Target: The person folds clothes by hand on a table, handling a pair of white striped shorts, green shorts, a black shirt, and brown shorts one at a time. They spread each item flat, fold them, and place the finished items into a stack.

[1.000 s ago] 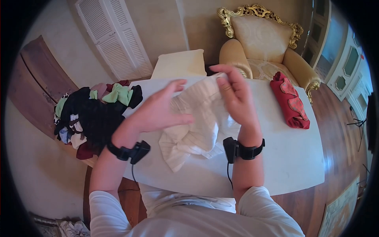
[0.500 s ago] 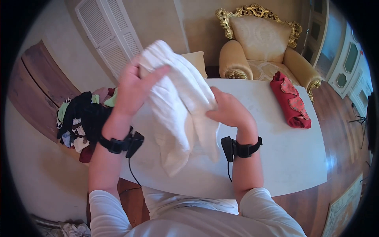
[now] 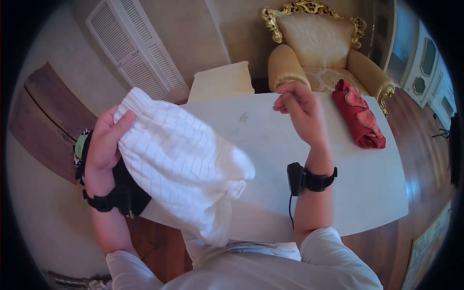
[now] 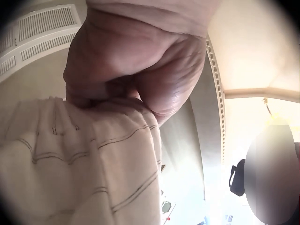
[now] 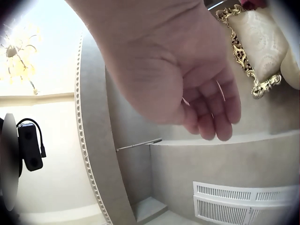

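White pants (image 3: 174,154) with thin dark stripes and a gathered elastic waist hang slanted over the left part of the table. My left hand (image 3: 104,145) grips them by the waistband, thumb on the near face and fingers behind. In the left wrist view, the pleated waist cloth (image 4: 108,154) comes out from between thumb and fingers, and the fingertips are hidden. My right hand (image 3: 303,113) is in the air above the table's far side, apart from the pants. Its fingers (image 5: 213,105) are loosely bent and hold nothing, as the right wrist view shows.
A rolled red cloth bundle (image 3: 357,115) lies at the right of the white table (image 3: 275,193). Dark clothes (image 3: 133,188) are piled at the left, mostly behind the pants and left arm. Beyond the table stand a gold-framed armchair (image 3: 316,43) and a cream seat (image 3: 220,79).
The pants were lifted off the table and swung to the left, held by my left hand at the waist. My right hand let go of them and drew away to the right.
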Action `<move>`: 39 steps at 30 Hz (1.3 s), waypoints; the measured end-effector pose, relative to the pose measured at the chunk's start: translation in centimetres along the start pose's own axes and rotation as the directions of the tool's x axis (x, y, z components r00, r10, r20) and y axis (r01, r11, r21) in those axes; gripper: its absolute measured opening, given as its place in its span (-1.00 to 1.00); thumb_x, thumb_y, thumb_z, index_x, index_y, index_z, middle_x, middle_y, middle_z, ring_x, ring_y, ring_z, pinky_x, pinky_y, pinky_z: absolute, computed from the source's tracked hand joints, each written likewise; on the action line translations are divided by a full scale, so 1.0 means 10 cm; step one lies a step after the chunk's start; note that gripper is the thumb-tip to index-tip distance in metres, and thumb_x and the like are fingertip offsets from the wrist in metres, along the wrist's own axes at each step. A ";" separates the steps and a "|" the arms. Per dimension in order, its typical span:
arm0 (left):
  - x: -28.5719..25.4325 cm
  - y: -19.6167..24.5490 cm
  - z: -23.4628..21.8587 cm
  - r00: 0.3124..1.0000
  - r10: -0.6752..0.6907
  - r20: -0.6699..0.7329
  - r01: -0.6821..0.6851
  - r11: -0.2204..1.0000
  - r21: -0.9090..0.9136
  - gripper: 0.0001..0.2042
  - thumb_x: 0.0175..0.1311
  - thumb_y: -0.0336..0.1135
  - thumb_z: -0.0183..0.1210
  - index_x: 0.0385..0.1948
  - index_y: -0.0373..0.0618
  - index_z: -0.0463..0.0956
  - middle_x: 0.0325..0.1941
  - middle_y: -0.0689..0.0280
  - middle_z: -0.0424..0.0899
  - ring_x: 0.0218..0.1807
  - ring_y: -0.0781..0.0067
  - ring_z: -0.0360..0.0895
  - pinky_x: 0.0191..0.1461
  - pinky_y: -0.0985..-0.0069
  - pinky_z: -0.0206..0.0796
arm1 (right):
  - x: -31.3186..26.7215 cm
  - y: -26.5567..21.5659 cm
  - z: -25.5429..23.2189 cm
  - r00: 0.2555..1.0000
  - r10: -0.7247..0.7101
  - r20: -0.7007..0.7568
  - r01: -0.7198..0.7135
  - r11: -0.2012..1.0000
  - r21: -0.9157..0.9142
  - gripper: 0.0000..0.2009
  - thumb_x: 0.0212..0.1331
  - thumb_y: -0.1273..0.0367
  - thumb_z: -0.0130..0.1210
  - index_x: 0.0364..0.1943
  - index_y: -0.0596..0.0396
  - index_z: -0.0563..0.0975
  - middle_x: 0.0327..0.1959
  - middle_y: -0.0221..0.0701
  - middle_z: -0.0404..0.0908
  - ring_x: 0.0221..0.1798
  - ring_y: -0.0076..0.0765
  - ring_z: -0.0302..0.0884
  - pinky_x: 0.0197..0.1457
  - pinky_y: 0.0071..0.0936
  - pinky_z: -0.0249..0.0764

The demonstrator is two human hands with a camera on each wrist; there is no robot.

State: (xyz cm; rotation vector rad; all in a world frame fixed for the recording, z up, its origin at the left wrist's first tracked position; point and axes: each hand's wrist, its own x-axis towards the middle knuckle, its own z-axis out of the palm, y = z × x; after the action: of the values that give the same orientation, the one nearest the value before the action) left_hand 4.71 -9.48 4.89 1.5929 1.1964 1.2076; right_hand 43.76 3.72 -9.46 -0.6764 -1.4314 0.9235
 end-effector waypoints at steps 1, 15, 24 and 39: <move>-0.02 0.00 0.05 1.000 0.003 -0.001 -0.003 1.000 0.000 -0.68 0.60 -0.27 0.17 0.18 -0.31 0.57 0.07 0.23 0.78 0.03 0.52 0.72 0.16 0.51 0.54 | -0.03 -0.05 0.06 0.995 -0.002 0.098 0.006 0.999 -0.045 -0.78 0.41 0.45 0.16 0.05 0.24 0.58 -0.23 -0.29 0.73 -0.16 -0.33 0.73 -0.02 -0.40 0.63; -0.67 0.09 0.41 0.992 0.119 -0.050 -0.123 0.989 -0.086 -0.46 0.51 -0.24 0.23 0.38 -0.39 0.37 0.30 0.13 0.63 0.28 0.35 0.60 0.41 0.40 0.39 | -0.20 -0.10 0.72 0.618 0.074 0.782 0.187 0.953 -0.237 -0.71 0.11 0.37 0.32 -0.09 0.16 0.67 -0.27 -0.17 0.74 -0.08 0.06 0.71 0.04 -0.16 0.57; 0.15 -0.52 -0.03 0.961 0.143 -0.235 -0.099 0.977 0.190 -0.58 0.62 -0.30 0.12 0.38 -0.30 0.41 0.28 0.21 0.66 0.27 0.47 0.56 0.38 0.50 0.36 | 0.11 0.26 0.17 0.948 -0.247 -0.200 0.192 0.946 -0.260 -0.79 0.27 0.48 0.26 -0.03 0.20 0.60 -0.09 -0.27 0.66 -0.12 -0.30 0.66 0.00 -0.32 0.57; -0.45 -1.82 0.07 0.977 -0.180 -0.114 0.204 0.644 0.737 -0.64 0.45 -0.25 0.28 0.20 -0.16 0.57 0.24 0.10 0.61 0.25 0.13 0.60 0.29 0.32 0.45 | -0.02 -0.01 0.31 0.995 -0.104 0.006 0.103 0.974 -0.203 -0.53 0.31 0.45 0.27 0.30 0.15 0.49 0.05 -0.18 0.70 0.09 -0.23 0.72 0.14 -0.29 0.63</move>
State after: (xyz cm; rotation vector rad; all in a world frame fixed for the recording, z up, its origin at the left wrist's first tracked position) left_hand 0.97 -9.46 -13.52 1.9404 2.0012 0.5959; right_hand 40.71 3.08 -9.33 -0.7467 -1.5559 0.7002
